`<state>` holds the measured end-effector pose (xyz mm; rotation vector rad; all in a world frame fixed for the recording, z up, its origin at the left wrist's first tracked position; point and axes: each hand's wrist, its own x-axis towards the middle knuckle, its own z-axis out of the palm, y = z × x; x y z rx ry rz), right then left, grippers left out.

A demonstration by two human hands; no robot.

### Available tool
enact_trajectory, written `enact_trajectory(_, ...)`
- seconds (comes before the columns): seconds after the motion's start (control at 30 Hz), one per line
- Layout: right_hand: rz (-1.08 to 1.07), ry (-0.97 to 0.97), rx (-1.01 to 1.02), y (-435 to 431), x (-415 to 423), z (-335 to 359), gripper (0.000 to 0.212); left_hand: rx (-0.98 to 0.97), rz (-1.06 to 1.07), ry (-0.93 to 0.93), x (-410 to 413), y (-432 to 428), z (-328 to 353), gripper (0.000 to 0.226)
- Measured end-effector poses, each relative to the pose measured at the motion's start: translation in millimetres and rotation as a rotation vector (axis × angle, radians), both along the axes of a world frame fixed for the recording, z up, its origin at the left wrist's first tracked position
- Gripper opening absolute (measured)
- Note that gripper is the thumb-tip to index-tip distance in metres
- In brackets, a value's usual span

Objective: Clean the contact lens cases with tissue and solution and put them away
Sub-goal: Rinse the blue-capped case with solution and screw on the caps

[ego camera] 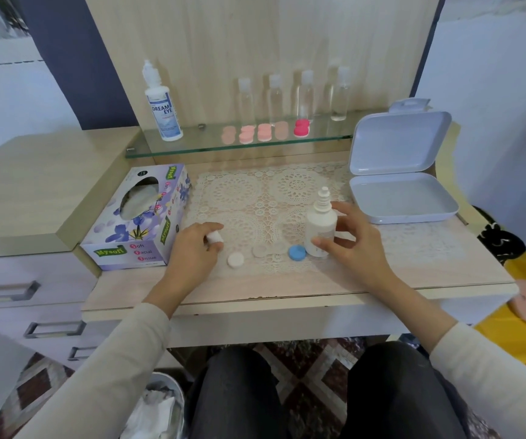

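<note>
Left hand (192, 252) pinching a white cap (215, 237); right hand (350, 243) (fingers (345, 210) loosely spread) round the solution bottle (320, 221).

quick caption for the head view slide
Right hand holds a small white bottle, left hand a white cap, opened lens case between them on lace mat.
</note>
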<state>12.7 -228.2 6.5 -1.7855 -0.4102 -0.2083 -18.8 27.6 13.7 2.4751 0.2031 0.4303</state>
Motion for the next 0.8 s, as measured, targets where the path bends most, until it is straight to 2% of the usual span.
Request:
enact_trajectory(0.13,-0.004,0.009,0.008,-0.4,-1.1,-1.0,0.059,-0.279,-0.011,-0.125,9.3,-32.5,37.7,0.029)
enact_trajectory(0.27,-0.012,0.016,0.016,0.2,-1.0,-1.4,0.058,-0.415,-0.257,-0.184,18.7,-83.5,82.8,0.026)
enact_trajectory(0.37,-0.02,0.025,0.018,0.8,-0.5,-2.0,0.056,-0.37,-0.393,-0.174,26.1,-109.1,96.9,0.025)
enact_trajectory(0.5,-0.014,0.051,0.027,-0.5,1.2,-5.2,0.05,-0.259,-0.441,-0.099,33.8,-117.2,93.2,0.025)
enact_trajectory(0.67,-0.012,0.064,0.042,-1.4,2.1,-6.7,0.052,-0.251,-0.478,-0.073,35.8,-114.4,87.6,0.027)
enact_trajectory(0.8,-0.018,0.052,0.038,-1.0,2.2,-5.4,0.054,-0.255,-0.587,0.025,37.4,-109.0,89.5,0.033)
